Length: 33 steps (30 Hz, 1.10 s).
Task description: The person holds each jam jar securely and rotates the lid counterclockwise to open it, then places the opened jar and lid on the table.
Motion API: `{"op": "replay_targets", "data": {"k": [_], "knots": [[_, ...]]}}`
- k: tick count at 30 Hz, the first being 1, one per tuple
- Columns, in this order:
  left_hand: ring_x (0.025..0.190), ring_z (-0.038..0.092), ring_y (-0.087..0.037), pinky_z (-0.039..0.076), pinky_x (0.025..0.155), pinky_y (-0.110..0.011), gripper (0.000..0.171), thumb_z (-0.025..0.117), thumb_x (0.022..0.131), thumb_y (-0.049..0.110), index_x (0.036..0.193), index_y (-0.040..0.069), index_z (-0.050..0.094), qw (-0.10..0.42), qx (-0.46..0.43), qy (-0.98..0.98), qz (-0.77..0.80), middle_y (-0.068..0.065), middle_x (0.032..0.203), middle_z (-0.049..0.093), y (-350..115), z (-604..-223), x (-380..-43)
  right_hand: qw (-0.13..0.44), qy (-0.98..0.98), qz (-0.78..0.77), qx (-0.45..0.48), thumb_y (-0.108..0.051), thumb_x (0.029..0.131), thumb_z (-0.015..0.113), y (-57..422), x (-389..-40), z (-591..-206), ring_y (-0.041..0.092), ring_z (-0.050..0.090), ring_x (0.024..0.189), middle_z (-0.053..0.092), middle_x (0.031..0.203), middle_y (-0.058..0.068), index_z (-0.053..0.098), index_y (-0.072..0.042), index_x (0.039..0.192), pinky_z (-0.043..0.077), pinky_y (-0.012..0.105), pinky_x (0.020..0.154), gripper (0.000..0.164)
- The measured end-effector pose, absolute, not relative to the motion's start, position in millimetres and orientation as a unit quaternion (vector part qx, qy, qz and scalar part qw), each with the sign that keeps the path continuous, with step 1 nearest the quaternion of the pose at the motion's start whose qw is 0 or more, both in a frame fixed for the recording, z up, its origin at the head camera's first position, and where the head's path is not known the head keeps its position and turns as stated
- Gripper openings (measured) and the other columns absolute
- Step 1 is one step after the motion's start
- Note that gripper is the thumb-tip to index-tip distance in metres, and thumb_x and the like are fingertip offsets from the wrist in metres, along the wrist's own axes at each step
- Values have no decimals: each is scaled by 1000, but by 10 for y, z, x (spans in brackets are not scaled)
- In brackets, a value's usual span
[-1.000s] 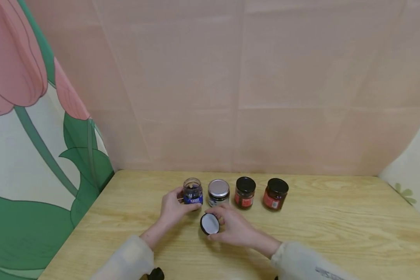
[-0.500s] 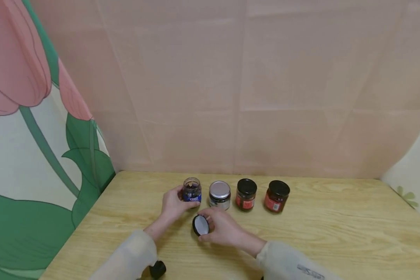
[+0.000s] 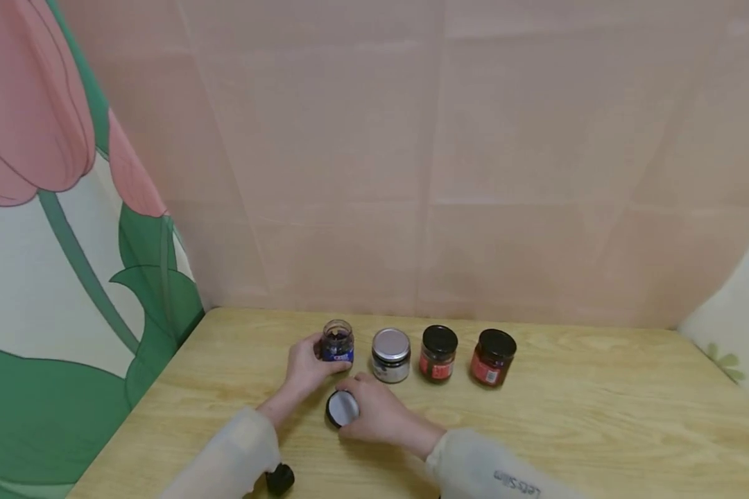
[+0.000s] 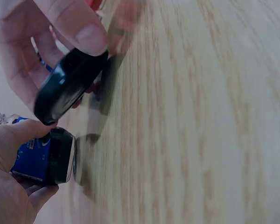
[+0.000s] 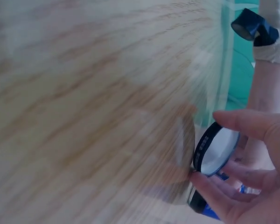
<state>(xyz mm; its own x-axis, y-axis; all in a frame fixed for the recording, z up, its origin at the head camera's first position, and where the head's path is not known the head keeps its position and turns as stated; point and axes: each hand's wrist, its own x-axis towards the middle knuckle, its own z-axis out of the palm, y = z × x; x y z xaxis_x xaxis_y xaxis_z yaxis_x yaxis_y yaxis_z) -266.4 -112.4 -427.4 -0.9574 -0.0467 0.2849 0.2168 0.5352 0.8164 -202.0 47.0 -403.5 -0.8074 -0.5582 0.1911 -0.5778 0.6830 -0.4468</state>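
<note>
An uncapped glass jar with a blue label stands upright on the wooden table, dark contents inside. My left hand grips it from the left side, thumb across the front. A black lid with a white inner face is pinched by its edge between the thumb and fingers of my right hand. The lid is tilted on edge, its white side toward me, in front of the jar. In the right wrist view the lid's white inside faces the palm; the left wrist view shows its black top.
Right of the blue-label jar stand a jar with a silver lid and two black-lidded jars with red labels, one nearer and one farther right. The wooden table ends at a pinkish cloth backdrop.
My right hand has carried the lid leftward and slightly toward me, away from the silver-lidded jar. My left hand stays on the blue-label jar. The head view has shifted slightly.
</note>
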Motion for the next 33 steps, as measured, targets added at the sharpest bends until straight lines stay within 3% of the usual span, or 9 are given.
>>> {"op": "replay_targets", "data": {"k": [14,23,33], "knots": [[95,67,-29,53,85,-41,57,90,63,19,109,-2,64,117,-34,-875,-469,-18,102,70,-1145,-4287,-2726,41,-933,187,303,-27,57,88,346,-2049,-4045,14,58,78,64,90,3,70,-7,101,46,23,65,52],[100,64,-32,51,89,-44,61,88,66,17,116,-3,62,95,-41,-881,-462,-20,110,67,-1101,-4212,-2788,24,-937,196,288,-30,60,89,302,-2085,-4036,21,57,87,60,97,8,69,-6,102,47,27,72,53],[110,61,-37,48,96,-46,64,86,70,18,122,-5,56,87,-52,-887,-450,-24,117,64,-1134,-4271,-2760,9,-936,204,286,-29,60,89,274,-2045,-4055,20,56,88,59,98,8,66,-4,106,47,26,75,57]]}}
